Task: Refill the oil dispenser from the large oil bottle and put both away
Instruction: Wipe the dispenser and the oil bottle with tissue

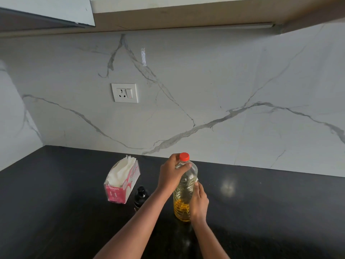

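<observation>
The large oil bottle (183,191) stands upright on the black counter, clear plastic with a red cap (184,157) and yellow oil filling only its lower part. My left hand (170,173) wraps the bottle's neck and shoulder just below the cap. My right hand (199,201) grips the bottle's lower right side, with a bit of white tissue at its fingertips. The oil dispenser (140,198), a small dark bottle with a black top, stands to the left of my left forearm, partly hidden by it.
A pink tissue box (122,184) with white tissues sticking out sits left of the dispenser. The black counter (261,212) meets a marble backsplash holding a wall socket (124,93). Upper cabinets (186,14) hang overhead.
</observation>
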A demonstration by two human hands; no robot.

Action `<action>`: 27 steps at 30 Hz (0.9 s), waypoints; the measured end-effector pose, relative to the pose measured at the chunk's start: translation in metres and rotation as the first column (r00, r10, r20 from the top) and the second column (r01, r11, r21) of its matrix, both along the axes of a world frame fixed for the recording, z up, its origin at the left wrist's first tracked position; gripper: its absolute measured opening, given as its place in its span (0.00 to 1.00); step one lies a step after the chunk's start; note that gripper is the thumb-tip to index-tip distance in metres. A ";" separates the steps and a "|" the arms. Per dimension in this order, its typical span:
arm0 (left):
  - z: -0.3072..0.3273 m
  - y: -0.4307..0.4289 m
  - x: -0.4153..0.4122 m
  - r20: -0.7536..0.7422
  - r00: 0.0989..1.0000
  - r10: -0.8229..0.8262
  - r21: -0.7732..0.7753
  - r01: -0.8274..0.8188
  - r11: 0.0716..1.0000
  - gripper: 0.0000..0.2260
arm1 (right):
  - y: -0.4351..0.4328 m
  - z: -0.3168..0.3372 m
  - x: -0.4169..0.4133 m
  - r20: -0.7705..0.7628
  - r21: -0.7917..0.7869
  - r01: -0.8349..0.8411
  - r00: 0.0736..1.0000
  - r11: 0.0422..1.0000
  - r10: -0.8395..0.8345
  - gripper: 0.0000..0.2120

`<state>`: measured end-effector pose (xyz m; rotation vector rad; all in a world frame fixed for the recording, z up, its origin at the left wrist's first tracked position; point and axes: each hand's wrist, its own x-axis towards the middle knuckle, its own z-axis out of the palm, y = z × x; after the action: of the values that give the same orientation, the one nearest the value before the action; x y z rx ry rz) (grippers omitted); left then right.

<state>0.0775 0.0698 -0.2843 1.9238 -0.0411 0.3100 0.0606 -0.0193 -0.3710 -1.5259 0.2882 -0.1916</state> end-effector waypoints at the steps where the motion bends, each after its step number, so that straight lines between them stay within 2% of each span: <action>1: 0.001 -0.002 -0.001 -0.014 1.000 -0.005 0.001 0.005 1.000 0.14 | -0.003 0.003 0.008 -0.030 -0.002 -0.033 0.999 0.999 0.033 0.18; 3: 0.000 -0.008 -0.002 -0.037 0.999 -0.019 -0.014 0.018 1.000 0.11 | -0.010 0.017 0.020 -0.034 0.009 -0.097 0.995 0.995 0.097 0.19; 5: 0.000 -0.015 -0.003 -0.029 0.999 -0.014 -0.012 0.014 1.000 0.09 | -0.014 0.038 0.022 0.066 0.095 -0.106 0.993 0.990 0.100 0.18; 9: -0.002 -0.025 -0.002 0.074 0.996 0.041 -0.010 -0.041 0.999 0.10 | -0.010 0.048 0.004 0.245 0.171 -0.049 0.969 0.984 0.006 0.13; 12: -0.002 -0.027 0.003 0.128 0.992 0.015 -0.016 -0.013 1.000 0.13 | -0.008 0.022 -0.013 0.263 0.201 0.037 0.961 0.979 -0.091 0.15; 14: -0.003 -0.025 0.008 0.136 0.991 -0.007 -0.016 0.009 1.000 0.15 | -0.009 -0.001 -0.019 0.208 0.159 0.067 0.973 0.985 -0.100 0.14; 16: -0.005 -0.021 0.011 0.104 0.995 -0.007 -0.025 0.009 1.000 0.14 | -0.015 -0.025 -0.019 0.114 0.034 0.090 0.989 0.995 -0.093 0.10; 19: -0.007 -0.016 0.010 0.075 0.997 0.028 -0.074 -0.023 0.997 0.17 | -0.027 -0.048 -0.011 -0.133 -0.098 0.019 0.991 0.995 -0.032 0.12; 21: -0.009 -0.015 0.009 0.083 0.995 0.063 -0.077 -0.057 0.995 0.17 | -0.034 -0.049 -0.003 -0.253 -0.087 -0.054 0.967 0.995 0.030 0.13; 22: -0.008 -0.014 0.009 0.091 0.993 0.079 -0.076 -0.072 0.995 0.17 | -0.035 -0.043 0.001 -0.251 -0.063 -0.071 0.967 0.995 0.053 0.13; 27: -0.012 -0.013 0.006 0.172 0.984 0.055 -0.061 -0.045 0.997 0.14 | -0.029 0.029 0.016 0.042 0.121 -0.052 0.998 0.991 0.047 0.12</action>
<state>0.0838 0.0565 -0.2959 1.8396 -0.0988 0.5071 0.0771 -0.0485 -0.3425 -1.4047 0.2269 -0.1612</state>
